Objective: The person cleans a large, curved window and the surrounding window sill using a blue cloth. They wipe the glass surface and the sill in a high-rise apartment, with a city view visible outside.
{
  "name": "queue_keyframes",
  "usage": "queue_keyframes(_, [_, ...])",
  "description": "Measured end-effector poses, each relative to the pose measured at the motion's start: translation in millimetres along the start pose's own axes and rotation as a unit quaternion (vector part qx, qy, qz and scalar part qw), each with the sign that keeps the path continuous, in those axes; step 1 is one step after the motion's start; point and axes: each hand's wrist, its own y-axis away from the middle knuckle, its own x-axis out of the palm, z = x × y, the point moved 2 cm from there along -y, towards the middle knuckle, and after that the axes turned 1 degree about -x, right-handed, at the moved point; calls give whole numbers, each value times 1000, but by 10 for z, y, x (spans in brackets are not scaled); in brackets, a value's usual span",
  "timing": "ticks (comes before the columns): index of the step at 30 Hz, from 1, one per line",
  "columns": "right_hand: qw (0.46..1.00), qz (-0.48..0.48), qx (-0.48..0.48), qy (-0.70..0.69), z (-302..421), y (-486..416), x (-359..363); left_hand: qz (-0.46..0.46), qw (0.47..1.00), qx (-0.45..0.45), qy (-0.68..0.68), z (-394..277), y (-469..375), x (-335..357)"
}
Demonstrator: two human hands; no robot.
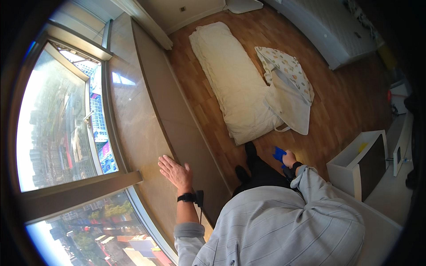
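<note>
My left hand (176, 172) is spread palm down at the edge of the stone window sill (133, 99), its fingers apart and nothing in it. A black strap with a small black device sits on that wrist. On the other side, my right hand (289, 158) is closed around a blue cloth (279, 153), part of which hangs below the fist. Beyond my feet, a folded cream quilt (233, 76) lies on the wooden floor, and a patterned fabric piece with a pale lining (293, 103) overlaps its right side.
A tilted-open window (60, 113) is beyond the sill at left. At right stands a white drawer (352, 156) with a yellow thing inside, near a white cabinet panel (397, 156). A white bed or mattress base (319, 36) is at the upper right, a curtain (149, 23) at the top.
</note>
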Motion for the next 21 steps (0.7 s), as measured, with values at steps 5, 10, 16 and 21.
queue_keyframes(5, [998,27,46,27,-165,-169,-208,-10,997,-67,-27,-196,-828,37])
queue_keyframes(10, [999,34,-26,-18,139,-483,-230,-11,991,-118,-66,-305,-1265,55])
queue_keyframes(16, [998,58,-11,-39,547,-1007,-109,-2,988,-124,-90,-344,-1271,33])
queue_keyframes(21, [995,62,-65,-48,897,-1215,-80,6,987,-125,-105,-365,-1288,18])
